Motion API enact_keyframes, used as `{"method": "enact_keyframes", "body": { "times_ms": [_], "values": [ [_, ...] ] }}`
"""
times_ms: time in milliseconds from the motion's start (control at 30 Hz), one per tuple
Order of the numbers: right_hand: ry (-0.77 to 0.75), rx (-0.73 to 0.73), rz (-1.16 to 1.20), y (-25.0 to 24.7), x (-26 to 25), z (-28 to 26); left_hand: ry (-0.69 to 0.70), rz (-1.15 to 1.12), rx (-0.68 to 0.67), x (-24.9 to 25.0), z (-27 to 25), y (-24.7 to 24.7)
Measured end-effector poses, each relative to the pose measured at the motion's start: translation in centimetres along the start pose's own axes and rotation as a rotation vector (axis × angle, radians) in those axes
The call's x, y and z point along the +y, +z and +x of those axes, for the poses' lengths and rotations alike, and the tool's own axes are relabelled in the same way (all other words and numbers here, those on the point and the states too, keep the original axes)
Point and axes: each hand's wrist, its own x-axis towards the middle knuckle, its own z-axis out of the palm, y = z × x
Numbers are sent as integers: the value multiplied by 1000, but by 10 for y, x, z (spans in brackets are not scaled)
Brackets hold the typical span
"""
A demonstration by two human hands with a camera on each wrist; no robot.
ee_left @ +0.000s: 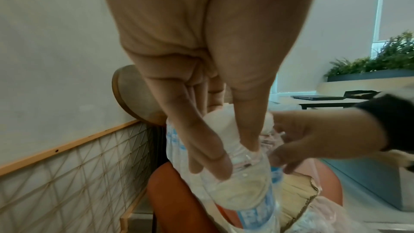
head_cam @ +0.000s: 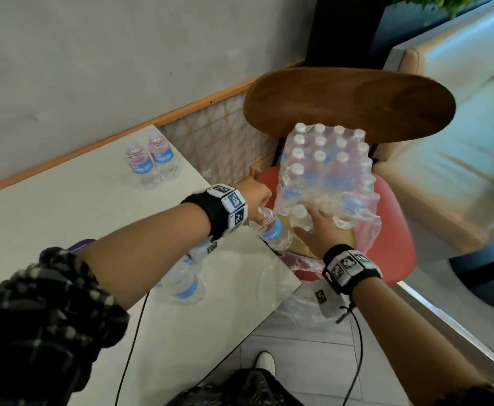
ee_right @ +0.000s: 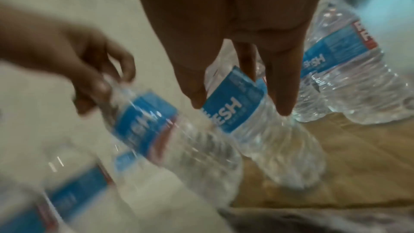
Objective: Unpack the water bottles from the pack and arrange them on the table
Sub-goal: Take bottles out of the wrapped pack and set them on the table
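A shrink-wrapped pack of water bottles sits on a red chair seat, its wrap torn open on the near side. My left hand grips one clear, blue-labelled bottle by its neck, tilted, between the pack and the table corner. In the left wrist view its fingers curl round that bottle's top. My right hand reaches into the open end of the pack. In the right wrist view its straight thumb and fingers straddle a standing bottle.
Two bottles stand at the far edge of the white table, near the wall. More bottles stand under my left forearm near the table corner. A wooden chair back rises behind the pack. Loose plastic wrap hangs over the seat.
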Motion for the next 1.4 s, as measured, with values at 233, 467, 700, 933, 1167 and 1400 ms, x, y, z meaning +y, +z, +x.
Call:
{"method": "enact_keyframes", "body": {
  "times_ms": [233,467,700,933,1167,1400],
  "values": [
    [-72,-79,510,-14,-41,-69,60,150,-81,-15,-22,-18],
    [-149,-376,315,45,-113,-87,27,387,-282,-29,-36,-4],
    [-193,-382,414,82,-148,-89,4,409,-330,-53,-56,-5],
    [-190,-408,427,83,-153,-90,13,459,-339,-53,-57,-11],
    [75,-262,368,42,-87,-64,172,253,-53,-5,-17,-10],
    [280,-75,301,-9,-14,-22,151,120,-91,52,28,18]
  ]
}}
